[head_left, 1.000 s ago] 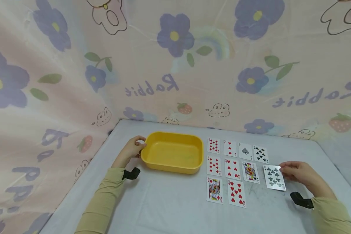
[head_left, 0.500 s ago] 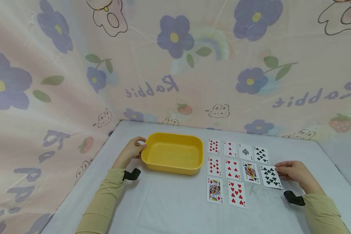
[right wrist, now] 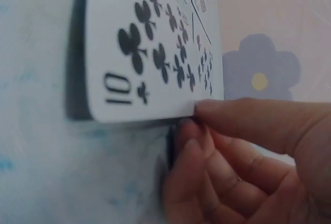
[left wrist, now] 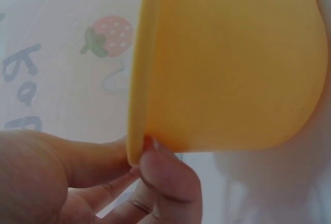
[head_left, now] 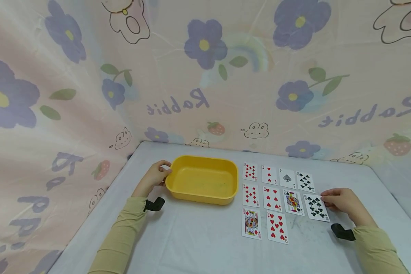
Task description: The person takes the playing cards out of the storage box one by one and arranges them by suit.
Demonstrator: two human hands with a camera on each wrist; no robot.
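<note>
My left hand point(head_left: 155, 173) pinches the left rim of a yellow plastic basin point(head_left: 201, 198). In the left wrist view, its thumb and fingers meet across the edge of the basin point(left wrist: 232, 69). The inside of the basin shows no contents. On the right, my right hand point(head_left: 344, 203) pinches the right edge of a ten of clubs point(head_left: 316, 207), beside a jack point(head_left: 293, 202) in the middle row. The right wrist view shows the thumb on top of the ten of clubs point(right wrist: 165, 63) and fingers under its edge, with a shadow along the card's near end.
Face-up playing cards lie in rows right of the basin. The back row holds a diamonds card point(head_left: 250, 171), a hearts card point(head_left: 269, 175), an ace of spades point(head_left: 287, 179) and a clubs card point(head_left: 305, 182). A king point(head_left: 251, 223) and nine of hearts point(head_left: 277, 227) lie in front.
My right hand has moved a little left with the ten of clubs, bringing it closer to the jack. The card's glare has gone. The left hand and basin have stayed put.
</note>
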